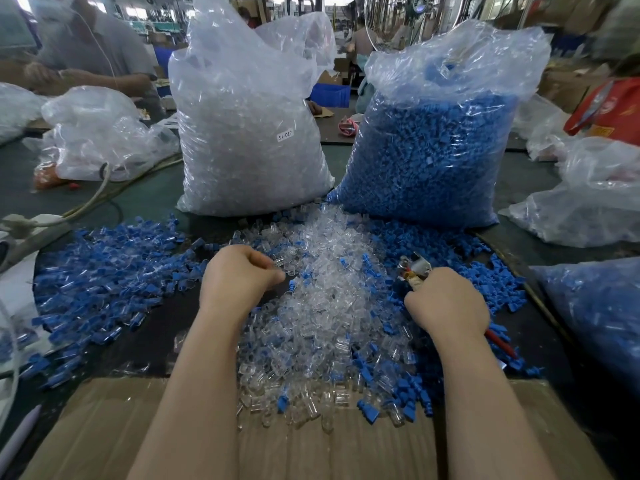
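A heap of small clear plastic parts point(322, 306) runs down the middle of the dark table, flanked by blue plastic parts point(104, 271) on the left and more blue ones point(485, 271) on the right. My left hand point(239, 275) hovers over the heap with curled fingers, pinching a clear part point(282, 268) at its fingertips. My right hand point(446, 299) grips a pair of pliers point(414, 268) with red handles, the metal jaws pointing up and away over the pile.
Two tall bags stand behind the pile: clear parts point(249, 133) on the left, blue parts point(433, 150) on the right. Smaller bags point(588, 202) lie at both sides. A flattened cardboard sheet point(104, 427) covers the near edge. A person point(86, 46) sits at the far left.
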Demonstrator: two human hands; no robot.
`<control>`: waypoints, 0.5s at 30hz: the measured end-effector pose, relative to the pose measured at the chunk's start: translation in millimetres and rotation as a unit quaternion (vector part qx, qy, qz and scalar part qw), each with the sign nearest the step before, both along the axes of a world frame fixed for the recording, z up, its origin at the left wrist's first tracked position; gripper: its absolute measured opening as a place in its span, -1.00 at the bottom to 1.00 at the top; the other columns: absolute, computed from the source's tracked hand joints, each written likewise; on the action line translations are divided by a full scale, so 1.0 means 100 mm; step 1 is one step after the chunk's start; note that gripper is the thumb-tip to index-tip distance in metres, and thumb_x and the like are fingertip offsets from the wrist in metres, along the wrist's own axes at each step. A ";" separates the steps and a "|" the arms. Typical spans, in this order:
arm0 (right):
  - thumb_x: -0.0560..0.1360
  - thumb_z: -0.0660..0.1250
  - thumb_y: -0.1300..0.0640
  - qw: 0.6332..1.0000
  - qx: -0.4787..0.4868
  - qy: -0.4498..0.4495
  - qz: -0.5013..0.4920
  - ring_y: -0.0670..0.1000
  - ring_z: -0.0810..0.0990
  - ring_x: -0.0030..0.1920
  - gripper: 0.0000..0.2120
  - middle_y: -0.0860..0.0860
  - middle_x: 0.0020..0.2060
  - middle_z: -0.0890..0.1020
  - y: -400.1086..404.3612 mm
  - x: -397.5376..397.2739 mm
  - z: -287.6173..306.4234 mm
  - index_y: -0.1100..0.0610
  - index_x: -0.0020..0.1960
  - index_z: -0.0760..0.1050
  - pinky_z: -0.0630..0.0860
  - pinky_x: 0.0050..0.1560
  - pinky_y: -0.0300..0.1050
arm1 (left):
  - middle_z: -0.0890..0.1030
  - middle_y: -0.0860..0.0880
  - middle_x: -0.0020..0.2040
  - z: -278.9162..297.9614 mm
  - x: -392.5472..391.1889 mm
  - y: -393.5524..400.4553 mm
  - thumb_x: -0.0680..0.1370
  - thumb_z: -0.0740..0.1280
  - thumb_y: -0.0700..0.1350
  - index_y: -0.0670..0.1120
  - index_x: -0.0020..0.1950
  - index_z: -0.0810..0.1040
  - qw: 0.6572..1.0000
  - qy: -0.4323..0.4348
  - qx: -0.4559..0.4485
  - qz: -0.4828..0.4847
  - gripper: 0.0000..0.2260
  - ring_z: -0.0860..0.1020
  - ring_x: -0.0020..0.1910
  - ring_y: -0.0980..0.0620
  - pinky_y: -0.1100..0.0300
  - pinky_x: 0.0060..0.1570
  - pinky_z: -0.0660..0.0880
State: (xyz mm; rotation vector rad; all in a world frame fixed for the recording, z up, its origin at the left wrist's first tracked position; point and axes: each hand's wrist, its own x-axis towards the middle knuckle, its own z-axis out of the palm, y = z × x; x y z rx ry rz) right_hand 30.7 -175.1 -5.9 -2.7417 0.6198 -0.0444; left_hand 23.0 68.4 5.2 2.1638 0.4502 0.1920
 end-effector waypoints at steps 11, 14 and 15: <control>0.48 0.34 0.07 0.955 0.181 -0.217 0.091 0.05 0.48 -0.30 -0.88 0.05 -0.28 0.55 0.00 0.07 0.10 0.10 -0.17 0.47 0.34 -0.34 -0.07 | 0.70 -0.06 -0.25 0.14 0.01 -0.54 0.42 0.53 -0.22 -0.13 -0.14 0.66 0.947 -0.070 -0.308 -0.056 -0.92 0.65 -0.26 0.07 0.24 -0.20 0.60; 0.47 0.39 0.14 0.901 0.312 -0.277 0.117 -0.05 0.50 -0.30 -0.91 -0.05 -0.31 0.58 0.09 0.04 0.16 0.01 -0.20 0.53 0.43 -0.27 -0.08 | 0.71 -0.06 -0.26 0.15 -0.01 -0.64 0.44 0.50 -0.25 -0.13 -0.14 0.65 0.921 -0.063 -0.380 -0.061 -0.93 0.67 -0.28 0.08 0.25 -0.22 0.61; 0.47 0.40 0.17 0.886 0.336 -0.290 0.129 -0.12 0.49 -0.34 -0.86 -0.08 -0.33 0.58 0.12 0.02 0.19 -0.02 -0.22 0.52 0.42 -0.28 -0.11 | 0.71 -0.07 -0.26 0.16 -0.01 -0.67 0.45 0.49 -0.27 -0.14 -0.14 0.64 0.913 -0.063 -0.399 -0.061 -0.93 0.68 -0.28 0.07 0.26 -0.24 0.61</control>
